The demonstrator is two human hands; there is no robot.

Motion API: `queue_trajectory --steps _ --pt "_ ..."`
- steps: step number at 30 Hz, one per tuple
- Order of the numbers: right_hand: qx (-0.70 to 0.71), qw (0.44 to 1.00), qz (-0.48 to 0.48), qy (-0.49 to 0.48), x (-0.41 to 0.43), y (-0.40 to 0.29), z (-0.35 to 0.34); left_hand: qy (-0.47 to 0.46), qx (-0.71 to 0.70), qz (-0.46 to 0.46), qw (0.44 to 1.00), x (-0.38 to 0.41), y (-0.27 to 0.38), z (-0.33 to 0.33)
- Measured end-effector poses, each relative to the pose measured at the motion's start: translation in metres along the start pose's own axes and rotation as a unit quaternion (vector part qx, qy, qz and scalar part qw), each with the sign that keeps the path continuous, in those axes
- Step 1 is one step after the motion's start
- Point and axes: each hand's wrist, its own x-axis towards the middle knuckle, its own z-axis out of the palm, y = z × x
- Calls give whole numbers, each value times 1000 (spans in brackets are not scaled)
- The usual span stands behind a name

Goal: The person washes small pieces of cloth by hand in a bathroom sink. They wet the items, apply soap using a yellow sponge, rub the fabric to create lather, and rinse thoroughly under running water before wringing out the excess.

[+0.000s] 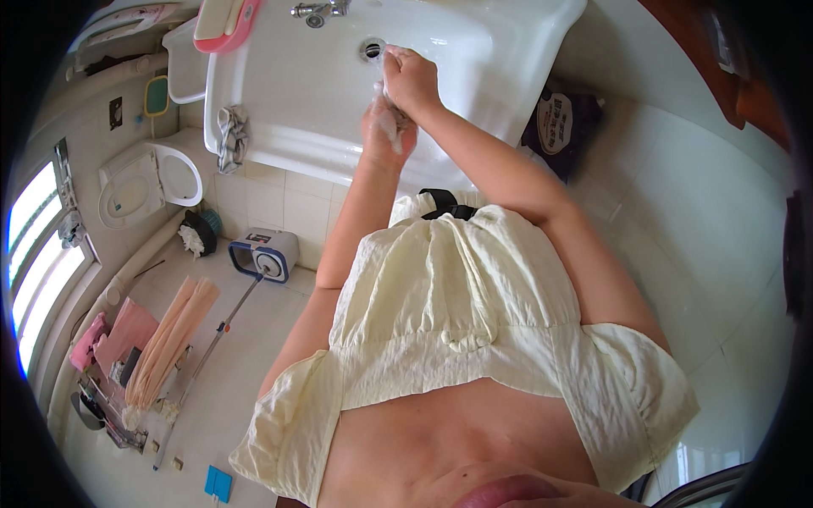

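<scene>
Over the white washbasin (292, 82), my two hands touch each other, both wet with white lather. My left hand (389, 130) is the lower one, with foam across its wrist and fingers. Bent fingers of my right hand (411, 79) lie against it, near the metal drain (371, 49). Whether anything is held between the hands cannot be told, as the fingers overlap. A chrome faucet (315, 13) is at the basin's back edge. A pink soap dish (228, 25) with pale bars sits at the back left corner, and a crumpled striped cloth (232, 140) hangs over the left rim.
A toilet (133, 190) with raised seat is at the left. Below it stand a grey mop bucket (279, 244) with a long mop handle (222, 327) and a blue-green brush. Peach and pink cloths hang near the window. A dark printed bag (565, 130) is right of the basin.
</scene>
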Motion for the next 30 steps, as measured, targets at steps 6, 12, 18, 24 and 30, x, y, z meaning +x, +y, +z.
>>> queue_trajectory --steps 6,12,18,24,30 --pt "-33 986 -147 -76 -51 -9 13 -202 -141 44 968 27 22 -34" --pt "-61 997 -31 -30 1 -17 0 -288 -157 -35 944 29 5 -45" --pt "-68 990 -109 -67 -31 -8 8 -181 -171 -46 967 19 21 -28" --pt "-57 998 -42 3 9 -14 -8 -116 -40 12 992 2 15 -3" --pt "-71 984 -159 -17 -15 4 7 -207 -125 -12 970 10 20 -15"
